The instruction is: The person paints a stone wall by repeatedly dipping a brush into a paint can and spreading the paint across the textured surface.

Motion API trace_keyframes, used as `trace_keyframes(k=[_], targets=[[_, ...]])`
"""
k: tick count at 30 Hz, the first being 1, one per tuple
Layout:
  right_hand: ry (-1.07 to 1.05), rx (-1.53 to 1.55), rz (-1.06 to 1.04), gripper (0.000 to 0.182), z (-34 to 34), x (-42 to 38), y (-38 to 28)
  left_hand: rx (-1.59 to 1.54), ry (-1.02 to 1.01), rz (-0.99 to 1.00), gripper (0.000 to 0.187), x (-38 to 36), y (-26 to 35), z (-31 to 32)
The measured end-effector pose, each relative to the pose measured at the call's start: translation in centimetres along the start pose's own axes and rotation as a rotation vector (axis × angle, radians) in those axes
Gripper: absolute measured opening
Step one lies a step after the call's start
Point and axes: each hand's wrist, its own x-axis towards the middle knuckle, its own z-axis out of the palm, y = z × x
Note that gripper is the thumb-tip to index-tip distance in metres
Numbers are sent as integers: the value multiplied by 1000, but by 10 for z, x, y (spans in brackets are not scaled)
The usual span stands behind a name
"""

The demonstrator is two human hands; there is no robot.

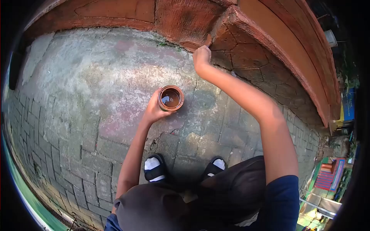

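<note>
My left hand [155, 108] is wrapped round an open paint can [171, 111], held upright above the paving. Dark reddish-brown liquid [172, 99] shows inside, with a bright reflection on it, and brown stains coat the rim. Reaching forward, my right hand [202, 56] is closed at the foot of a reddish-brown wall [185, 19], near its corner. A small orange-brown tip [208, 39] shows just beyond the fingers; I cannot tell what they hold.
Grey paving blocks [81, 169] and a worn concrete patch [88, 77] lie underfoot. My sandalled feet [155, 169] stand below the can. A raised orange ledge [285, 46] curves along the right. Further right are a blue sign [348, 104] and a white container [330, 38].
</note>
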Motion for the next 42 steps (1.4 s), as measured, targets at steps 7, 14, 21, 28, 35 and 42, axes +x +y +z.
trace_keyframes(k=[7,14,21,28,35,42], targets=[[13,309,-183,16,-74,5,108,104,25,-35,100,4,4,-4],[30,-318,11,14,-53,12,89,71,7,5,94,1,0,0],[-362,-70,-66,11,-10,67,-17,121,-9,17,97,3,13,-3],[-541,986,-697,36,-21,9,142,118,54,-16,90,1,24,1],[-521,1472,-768,39,-38,-108,221,-10,104,23,85,0,14,12],[-687,1361,-781,29,-57,-96,129,-72,65,-7,95,-2,18,15]])
